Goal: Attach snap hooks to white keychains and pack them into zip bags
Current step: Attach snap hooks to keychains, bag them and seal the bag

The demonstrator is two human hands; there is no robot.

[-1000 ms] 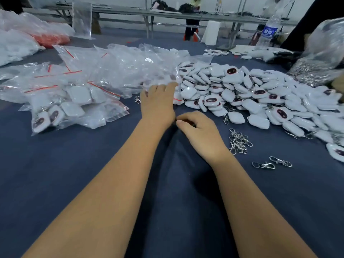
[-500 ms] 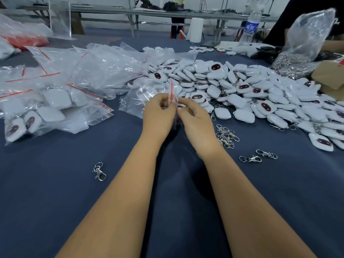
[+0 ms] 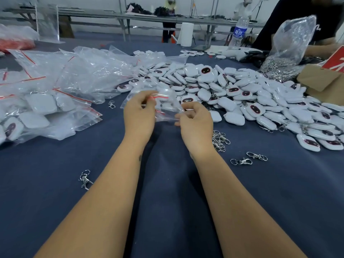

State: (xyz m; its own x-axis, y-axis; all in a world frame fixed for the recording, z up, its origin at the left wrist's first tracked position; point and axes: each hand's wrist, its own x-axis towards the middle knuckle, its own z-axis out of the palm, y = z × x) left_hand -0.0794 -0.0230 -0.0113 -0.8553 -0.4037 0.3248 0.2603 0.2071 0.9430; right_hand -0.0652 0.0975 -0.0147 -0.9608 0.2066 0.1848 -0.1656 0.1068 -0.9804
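We see both hands raised a little above the dark blue worktop (image 3: 167, 183), and between them one clear zip bag (image 3: 163, 107) with a red seal line. The left hand (image 3: 139, 116) has its grip closed on the bag's upper left part: the fingers curl and pinch the plastic near the red line. The right hand (image 3: 197, 123) has its grip closed on the bag's lower right edge, with fingers curled around the film. Inside the bag we can see something white, but the blur does not let us say more.

We take the held bag as our landmark. Just behind it and to its right lies the big heap of white keychains (image 3: 232, 94), many with a dark oval face. To the left of the bag lie the filled zip bags (image 3: 37, 108), and more clear bags behind them. Near the bag, on the right hand's far side, sits a small cluster of snap hooks (image 3: 219, 138); two more hooks (image 3: 249, 159) lie farther right of it. One single hook (image 3: 85, 179) lies well apart, below and left of the bag.
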